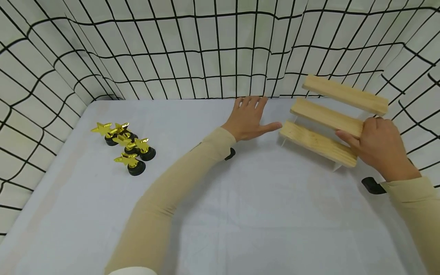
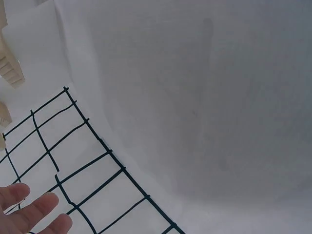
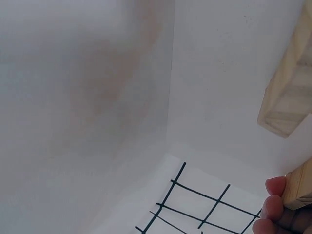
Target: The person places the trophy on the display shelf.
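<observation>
A three-step wooden riser point(image 1: 330, 118) stands at the back right of the white table point(image 1: 240, 214). My right hand point(image 1: 374, 147) grips the right end of its middle step, thumb on the front edge; the right wrist view shows a fingertip point(image 3: 274, 186) against the wood point(image 3: 292, 97). My left hand point(image 1: 249, 116) lies flat and open on the cloth, its thumb reaching toward the left end of the lowest step. Its fingertips point(image 2: 34, 207) show in the left wrist view, with the step ends point(image 2: 10, 68) at the upper left.
Several small gold star trophies point(image 1: 125, 147) on black bases cluster at the left of the table. A grid-patterned white curtain point(image 1: 192, 49) walls in the back and sides. Black wrist camera mounts point(image 1: 372, 186) show under both sleeves.
</observation>
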### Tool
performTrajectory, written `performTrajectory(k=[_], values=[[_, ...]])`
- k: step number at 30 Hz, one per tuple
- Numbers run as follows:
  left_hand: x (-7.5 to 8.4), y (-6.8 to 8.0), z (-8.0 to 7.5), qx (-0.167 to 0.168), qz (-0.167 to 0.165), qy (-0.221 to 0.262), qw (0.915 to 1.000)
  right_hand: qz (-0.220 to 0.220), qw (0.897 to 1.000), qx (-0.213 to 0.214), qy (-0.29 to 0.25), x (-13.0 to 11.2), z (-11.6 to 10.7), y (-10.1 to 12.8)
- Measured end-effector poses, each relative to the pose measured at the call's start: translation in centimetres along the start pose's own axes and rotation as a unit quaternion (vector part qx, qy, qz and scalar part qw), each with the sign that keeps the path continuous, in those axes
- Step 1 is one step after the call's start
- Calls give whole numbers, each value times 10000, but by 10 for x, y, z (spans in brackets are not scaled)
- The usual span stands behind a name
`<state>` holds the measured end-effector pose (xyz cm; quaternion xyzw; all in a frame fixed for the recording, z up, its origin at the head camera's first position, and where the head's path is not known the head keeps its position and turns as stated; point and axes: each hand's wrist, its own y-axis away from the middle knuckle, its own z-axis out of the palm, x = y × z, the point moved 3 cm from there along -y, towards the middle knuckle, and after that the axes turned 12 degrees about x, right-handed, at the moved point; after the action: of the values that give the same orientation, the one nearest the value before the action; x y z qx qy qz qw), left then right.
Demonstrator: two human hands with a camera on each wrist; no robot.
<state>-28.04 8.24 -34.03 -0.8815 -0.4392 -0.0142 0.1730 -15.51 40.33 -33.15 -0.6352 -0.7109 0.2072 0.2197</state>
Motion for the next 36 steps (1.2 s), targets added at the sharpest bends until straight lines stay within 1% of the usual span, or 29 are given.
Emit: performTrajectory(k=[2,6,9,14,18,24,26,28,31,36], values=[[2,-2,3,16,34,-7,10000,9,10000,14,-36,-3,0,1],[9,-5,6,16,122,-34,9999,-196,9996,192,-102,-9,0,2],[15,-6,6,40,209,-97,9997,-236,9993,239,-151,-13,-1,3],[24,-5,5,77,324,-134,9994,-218,9993,167,-235,-17,-2,3],[30,-5,6,55,427,-197,9989,-247,9995,64,-195,-22,-1,4],[37,-5,5,59,557,-388,9977,-622,9967,460,-236,-33,-1,5],[39,-6,4,115,606,-439,9971,-637,9964,497,-263,-36,0,4],[40,-6,4,180,656,-478,9965,-598,9968,437,-305,-39,1,4],[42,-5,3,272,728,-577,9953,-726,9956,472,-361,-44,1,3],[40,-4,1,413,837,-664,9934,-921,9927,661,-423,-50,0,1]])
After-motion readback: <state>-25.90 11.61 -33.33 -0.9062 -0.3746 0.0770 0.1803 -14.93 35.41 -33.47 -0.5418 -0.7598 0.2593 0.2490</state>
